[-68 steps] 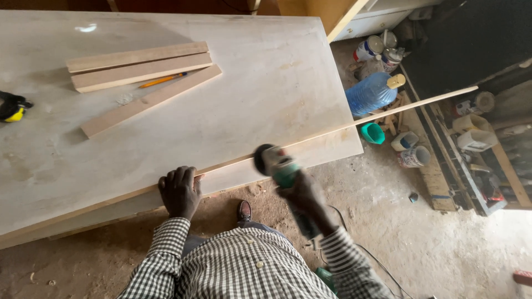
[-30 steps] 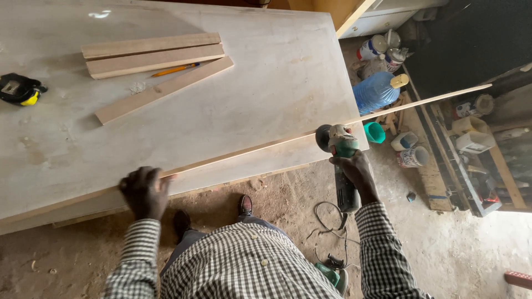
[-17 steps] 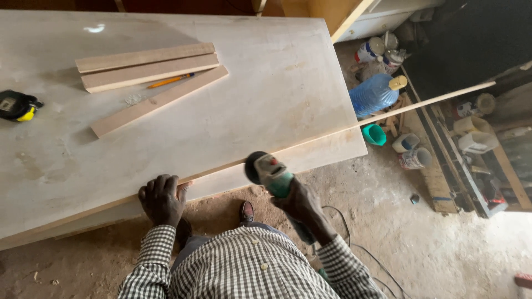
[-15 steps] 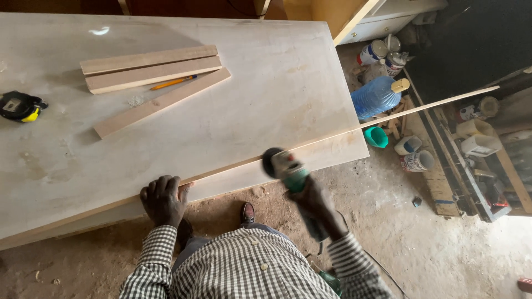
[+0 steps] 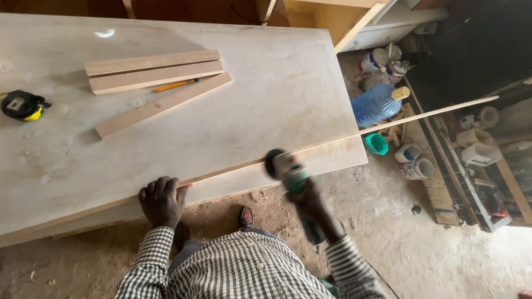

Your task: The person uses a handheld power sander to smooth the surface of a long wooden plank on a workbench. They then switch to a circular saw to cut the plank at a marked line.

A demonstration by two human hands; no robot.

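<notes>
My left hand [image 5: 162, 200] lies flat, pinning the thin strip [image 5: 310, 147] to the counter [image 5: 266, 83] edge so it stays put; my right hand [image 5: 311, 206], just beside, is clamped on the grinder [image 5: 288, 169] whose disc meets the strip.

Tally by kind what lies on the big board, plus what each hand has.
Short wooden slats: 3
Long thin strip, pressed by the left hand: 1
Pencil: 1
Tape measure: 1
Angle grinder, gripped by the right hand: 1
Total: 7

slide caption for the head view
Left hand steadies a long thin strip on the board while right hand runs an angle grinder.
</notes>
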